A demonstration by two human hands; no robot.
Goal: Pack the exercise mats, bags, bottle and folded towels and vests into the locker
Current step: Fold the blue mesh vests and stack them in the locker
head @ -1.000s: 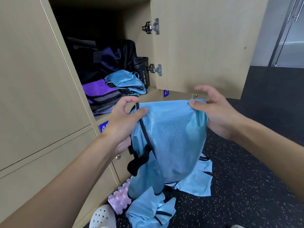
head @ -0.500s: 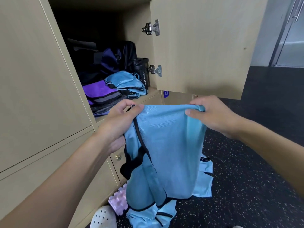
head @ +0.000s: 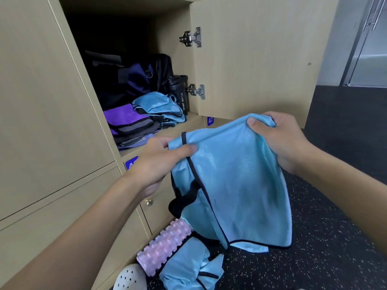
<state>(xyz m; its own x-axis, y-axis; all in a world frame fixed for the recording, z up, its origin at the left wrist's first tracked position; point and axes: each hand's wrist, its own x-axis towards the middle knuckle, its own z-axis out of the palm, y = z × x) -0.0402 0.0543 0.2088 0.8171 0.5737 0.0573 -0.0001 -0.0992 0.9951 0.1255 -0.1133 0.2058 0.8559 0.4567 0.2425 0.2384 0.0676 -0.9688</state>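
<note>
Since half a second earlier the right hand point(head: 280, 143) has gathered the top edge of the light blue vest point(head: 230, 185) into a bunch and risen slightly, so the edge now sags between the hands and the pink foam roller point(head: 165, 245) on the floor shows more fully. Readable text: "SPORT BOTTLE" runs vertically on the black bottle point(head: 179, 91) standing at the right of the open locker point(head: 167, 34); a blue plate point(head: 210, 120) below the door reads "47" — a second plate is mostly hidden behind the left hand point(head: 155, 164). Left hand: thumb on top, fingers curled beneath, pinching the vest's black-trimmed corner. Right hand: thumb and fingers curled round the bunched cloth. The vest hangs in front of the locker, below its shelf — there folded blue vests point(head: 159, 105) and purple towels point(head: 123, 118) lie before dark bags point(head: 138, 78)
</note>
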